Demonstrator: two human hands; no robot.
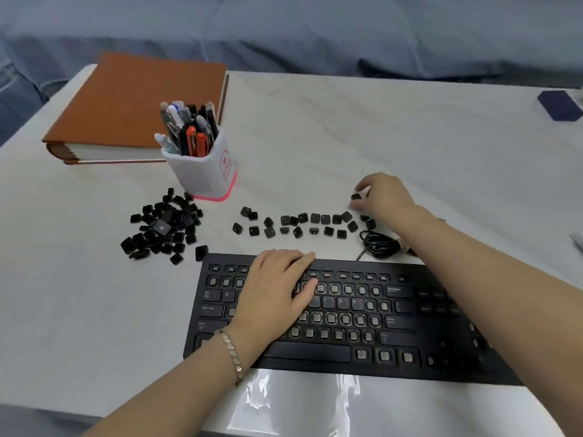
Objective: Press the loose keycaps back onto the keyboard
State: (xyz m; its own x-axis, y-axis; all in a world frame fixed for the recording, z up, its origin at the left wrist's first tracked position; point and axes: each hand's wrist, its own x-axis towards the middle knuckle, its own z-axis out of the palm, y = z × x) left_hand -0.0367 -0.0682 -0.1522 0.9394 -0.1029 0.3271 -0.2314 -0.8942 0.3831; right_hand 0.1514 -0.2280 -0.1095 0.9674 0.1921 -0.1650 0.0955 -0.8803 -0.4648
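A black keyboard lies on the white table near me, with most of its key sockets bare. My left hand rests flat on its upper left keys, fingers straight. Behind the keyboard a loose row of black keycaps is spread on the table. A heap of more keycaps lies to the left. My right hand is at the right end of the row and pinches one black keycap between thumb and fingers.
A white pen holder full of pens stands behind the heap. A thick brown book lies at the back left. The keyboard's coiled black cable sits under my right forearm. A dark blue object is at the far right.
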